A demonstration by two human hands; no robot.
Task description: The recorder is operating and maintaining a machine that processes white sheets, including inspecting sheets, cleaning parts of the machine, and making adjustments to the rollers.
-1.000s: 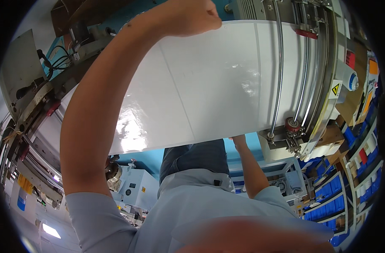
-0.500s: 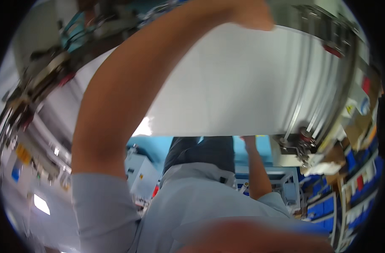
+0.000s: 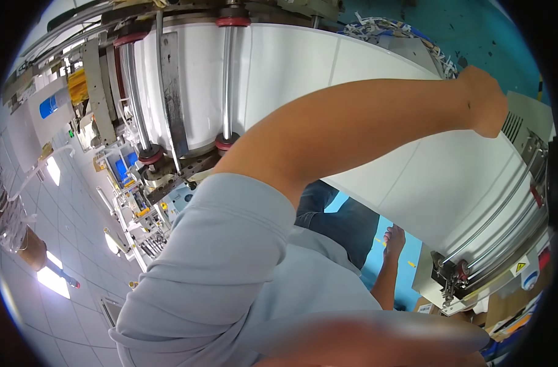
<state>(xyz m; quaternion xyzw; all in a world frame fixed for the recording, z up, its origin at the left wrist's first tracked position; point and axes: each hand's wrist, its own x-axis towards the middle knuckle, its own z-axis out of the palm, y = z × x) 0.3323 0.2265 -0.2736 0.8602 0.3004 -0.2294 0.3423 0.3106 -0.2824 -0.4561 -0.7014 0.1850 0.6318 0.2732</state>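
A wide, glossy white sheet (image 3: pixel 376 162) stretches across the machine in front of me, with faint lines running over it. My left arm reaches across it from the lower left. At its far right edge, my left hand (image 3: pixel 487 104) bends downward with the back of the hand up; the fingers are hidden. Lower down, just off the sheet's near edge, hangs my right hand (image 3: pixel 394 241), with its fingers curled in and nothing visible in them.
Steel rollers (image 3: pixel 228 79) with red collars span the sheet at left; thin rods (image 3: pixel 496 211) cross its right end. Tangled trimmed strips (image 3: pixel 407 30) lie beyond on the teal floor (image 3: pixel 450 27). A yellow warning sticker (image 3: pixel 521 267) marks the machine's right side.
The view has swung, bringing the left rollers and far floor into sight. My left hand now appears farther right and lower in view. My right hand is still near the sheet's near edge.
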